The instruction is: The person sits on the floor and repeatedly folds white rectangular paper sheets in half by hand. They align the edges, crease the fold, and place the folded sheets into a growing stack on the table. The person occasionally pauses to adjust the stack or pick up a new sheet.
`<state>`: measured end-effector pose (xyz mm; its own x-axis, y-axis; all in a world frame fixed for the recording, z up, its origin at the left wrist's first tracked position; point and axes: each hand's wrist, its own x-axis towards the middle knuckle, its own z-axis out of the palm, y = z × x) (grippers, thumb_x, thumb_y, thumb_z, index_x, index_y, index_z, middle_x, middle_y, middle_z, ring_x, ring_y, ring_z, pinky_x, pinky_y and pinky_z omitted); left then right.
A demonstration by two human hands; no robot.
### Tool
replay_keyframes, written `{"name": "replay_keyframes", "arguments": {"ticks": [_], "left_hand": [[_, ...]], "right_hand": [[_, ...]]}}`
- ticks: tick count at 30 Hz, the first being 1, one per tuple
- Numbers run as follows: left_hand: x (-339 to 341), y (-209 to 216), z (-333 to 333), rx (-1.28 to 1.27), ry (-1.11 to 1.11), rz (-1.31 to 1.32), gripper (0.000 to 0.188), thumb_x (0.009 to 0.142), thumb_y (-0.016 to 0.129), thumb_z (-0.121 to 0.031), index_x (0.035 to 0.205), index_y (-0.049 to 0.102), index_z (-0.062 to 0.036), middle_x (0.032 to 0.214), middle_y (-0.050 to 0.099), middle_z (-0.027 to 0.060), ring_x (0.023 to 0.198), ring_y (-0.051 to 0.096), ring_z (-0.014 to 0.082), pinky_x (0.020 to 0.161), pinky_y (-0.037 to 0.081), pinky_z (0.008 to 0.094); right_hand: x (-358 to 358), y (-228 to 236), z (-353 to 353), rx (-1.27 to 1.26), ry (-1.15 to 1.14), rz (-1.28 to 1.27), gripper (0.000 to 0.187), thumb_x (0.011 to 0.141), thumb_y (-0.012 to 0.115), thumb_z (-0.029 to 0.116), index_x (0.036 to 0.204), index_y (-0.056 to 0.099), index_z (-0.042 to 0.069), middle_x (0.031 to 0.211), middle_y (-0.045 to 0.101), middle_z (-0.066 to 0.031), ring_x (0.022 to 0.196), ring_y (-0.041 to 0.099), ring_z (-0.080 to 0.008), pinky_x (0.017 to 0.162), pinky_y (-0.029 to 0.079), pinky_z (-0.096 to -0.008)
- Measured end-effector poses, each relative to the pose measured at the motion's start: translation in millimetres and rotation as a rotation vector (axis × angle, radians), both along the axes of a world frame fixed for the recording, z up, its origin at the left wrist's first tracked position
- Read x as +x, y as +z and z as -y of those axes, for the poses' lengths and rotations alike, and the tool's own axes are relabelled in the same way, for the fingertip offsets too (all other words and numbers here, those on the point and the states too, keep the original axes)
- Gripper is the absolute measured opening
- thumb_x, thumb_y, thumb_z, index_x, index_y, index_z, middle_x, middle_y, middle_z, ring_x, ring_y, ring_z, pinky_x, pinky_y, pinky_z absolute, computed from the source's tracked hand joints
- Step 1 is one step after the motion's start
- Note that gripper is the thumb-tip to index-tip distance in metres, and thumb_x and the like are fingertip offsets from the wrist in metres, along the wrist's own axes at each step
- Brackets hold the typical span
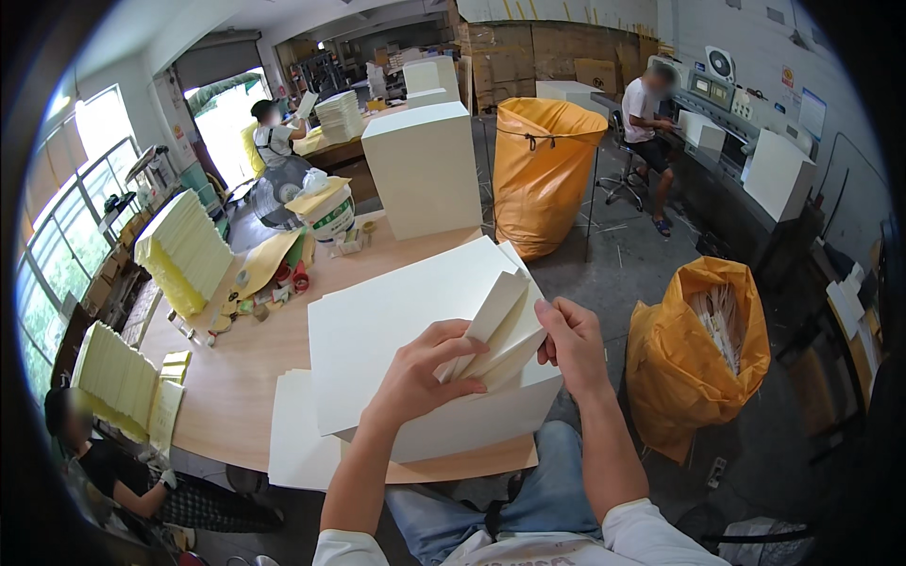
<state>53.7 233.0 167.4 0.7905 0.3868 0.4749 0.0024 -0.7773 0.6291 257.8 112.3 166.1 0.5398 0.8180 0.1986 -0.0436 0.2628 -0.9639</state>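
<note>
A thick stack of white paper sheets point(387, 307) sits at the near edge of the wooden table, in front of me. My left hand point(427, 370) is closed round a curled-up bunch of sheets point(498, 309) at the stack's near right part, thumb below and fingers above. At the bunch's right edge, my right hand point(576, 344) is closed, its thumb and fingers pinching the sheet edges. How many sheets each hand grips cannot be made out. Loose white sheets point(297, 434) lie under the stack's left side.
A tall white paper stack point(420, 170) stands farther back on the table point(236, 377). Yellowish stacks point(184, 250), a white bucket point(326, 212) and tape rolls point(300, 281) are to the left. Two orange bags point(538, 179) stand at right. Three other people work nearby.
</note>
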Motion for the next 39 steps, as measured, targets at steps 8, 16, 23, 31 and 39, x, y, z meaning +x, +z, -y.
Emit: {"name": "replay_keyframes", "arguments": {"ticks": [8, 16, 23, 31, 39], "left_hand": [[3.5, -2.2, 2.6, 0.038, 0.09, 0.01, 0.045, 0.084, 0.082, -0.011, 0.127, 0.072, -0.0201, 0.136, 0.066, 0.0123, 0.118, 0.068, 0.0332, 0.095, 0.058, 0.0409], [1.8, -1.3, 0.2, 0.169, 0.003, -0.039, 0.043, 0.082, 0.086, -0.021, 0.123, 0.071, -0.0208, 0.138, 0.063, 0.0134, 0.114, 0.069, 0.0339, 0.094, 0.059, 0.0415], [0.4, -2.4, -0.4, 0.051, 0.002, 0.02, 0.052, 0.079, 0.085, -0.006, 0.127, 0.072, -0.0201, 0.139, 0.064, 0.0119, 0.121, 0.068, 0.0332, 0.097, 0.059, 0.042], [-0.5, -6.3, -4.4, 0.211, -0.018, -0.016, 0.037, 0.088, 0.079, -0.015, 0.124, 0.072, -0.0225, 0.138, 0.063, 0.0158, 0.114, 0.07, 0.036, 0.094, 0.059, 0.0417], [2.1, 0.1, 2.2, 0.074, 0.005, -0.014, 0.051, 0.072, 0.091, -0.008, 0.119, 0.074, -0.0172, 0.135, 0.067, 0.01, 0.123, 0.066, 0.0313, 0.099, 0.059, 0.0418]], "right_hand": [[-7.8, -8.5, -4.5, -0.012, -0.216, 0.353, 0.041, 0.105, 0.061, 0.027, 0.069, 0.05, 0.011, 0.06, 0.052, 0.0031, 0.05, 0.049, -0.005, 0.047, 0.041, -0.023], [-2.1, 0.0, -4.2, 0.044, 0.011, -0.123, 0.039, 0.102, 0.063, 0.026, 0.067, 0.05, 0.012, 0.056, 0.05, 0.0017, 0.047, 0.052, -0.0085, 0.044, 0.035, -0.0234], [-2.7, -5.3, 0.4, 0.021, -0.07, 0.091, 0.039, 0.104, 0.063, 0.022, 0.069, 0.049, 0.012, 0.059, 0.049, 0.0043, 0.05, 0.048, -0.0042, 0.046, 0.04, -0.0233], [-2.7, -3.2, -3.7, 0.052, 0.0, -0.141, 0.038, 0.101, 0.064, 0.023, 0.068, 0.05, 0.012, 0.056, 0.051, 0.0008, 0.047, 0.053, -0.009, 0.043, 0.036, -0.0233], [0.4, -9.8, 1.7, 0.037, -0.008, -0.112, 0.04, 0.104, 0.062, 0.026, 0.07, 0.049, 0.012, 0.059, 0.05, 0.0033, 0.05, 0.051, -0.0057, 0.046, 0.036, -0.0228]]}}
